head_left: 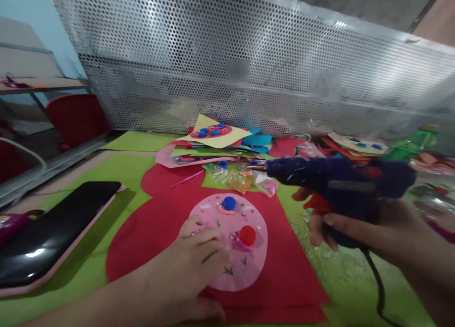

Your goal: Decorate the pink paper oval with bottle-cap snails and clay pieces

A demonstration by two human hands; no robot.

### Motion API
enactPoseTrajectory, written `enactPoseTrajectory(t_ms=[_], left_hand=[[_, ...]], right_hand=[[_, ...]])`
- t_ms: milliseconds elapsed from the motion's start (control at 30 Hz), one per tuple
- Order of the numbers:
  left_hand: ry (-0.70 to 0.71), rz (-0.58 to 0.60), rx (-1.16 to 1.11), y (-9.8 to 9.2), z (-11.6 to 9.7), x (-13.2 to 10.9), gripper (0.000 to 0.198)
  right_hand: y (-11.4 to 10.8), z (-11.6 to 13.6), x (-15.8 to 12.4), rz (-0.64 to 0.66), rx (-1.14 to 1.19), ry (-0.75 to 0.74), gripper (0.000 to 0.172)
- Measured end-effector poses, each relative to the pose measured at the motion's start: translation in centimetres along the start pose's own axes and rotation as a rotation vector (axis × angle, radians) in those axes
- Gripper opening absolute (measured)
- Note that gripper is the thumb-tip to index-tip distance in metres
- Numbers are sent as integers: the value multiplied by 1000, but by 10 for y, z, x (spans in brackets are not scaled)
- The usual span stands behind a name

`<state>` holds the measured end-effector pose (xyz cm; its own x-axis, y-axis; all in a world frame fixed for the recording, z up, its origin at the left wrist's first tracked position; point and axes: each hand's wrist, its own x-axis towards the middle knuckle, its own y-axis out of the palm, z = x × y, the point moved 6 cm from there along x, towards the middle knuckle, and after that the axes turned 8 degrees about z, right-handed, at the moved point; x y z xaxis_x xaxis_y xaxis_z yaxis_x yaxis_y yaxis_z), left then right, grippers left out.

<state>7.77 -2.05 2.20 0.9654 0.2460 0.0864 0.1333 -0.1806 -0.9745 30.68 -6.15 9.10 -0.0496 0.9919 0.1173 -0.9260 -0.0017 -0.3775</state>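
My right hand [359, 230] is wrapped round the handle of a dark blue glue gun [341, 175] with an orange trigger. Its metal nozzle points left, above the table. My left hand [204, 256] lies palm down, fingers apart, over the left part of a pink paper circle [231, 277] decorated with small beads and green marks. A blue bottle cap [229, 203] and a red bottle cap [248, 235] sit on the circle with pink trim beside them. Whatever lies beneath my left fingers is mostly hidden. Under the circle is red paper [142, 241] with a rounded outline.
To the left rests a phone [60, 232]. Small plastic bags [238, 180] and a pink stick [188, 178] lie beyond the circle. Stacked paper crafts [220, 140] stand before a perforated metal panel [199, 47]. A green bottle [412, 144] is at the right; the gun's cord [378, 284] hangs down.
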Motion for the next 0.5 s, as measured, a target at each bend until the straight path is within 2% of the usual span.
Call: enactPoseTrajectory(t_ms=[100,167,267,333,433,500], left_hand=[[46,-5,1,0,-7,-1,39],[33,-3,-1,0,-8,-1,39],[37,-39,44,2,-5,0,25],[87,-63,51,6,-5,0,17],[180,-157,109,10,-6,-1,14],[177,-225,167,10,-6,-1,18]], right_hand=[[29,-19,16,191,163,41,28],[34,-35,18,218,258,108,29],[29,-53,14,154,333,223,33],[25,-60,8,154,345,280,32],[19,-70,1,240,315,313,28],[16,-81,-4,339,254,316,24]])
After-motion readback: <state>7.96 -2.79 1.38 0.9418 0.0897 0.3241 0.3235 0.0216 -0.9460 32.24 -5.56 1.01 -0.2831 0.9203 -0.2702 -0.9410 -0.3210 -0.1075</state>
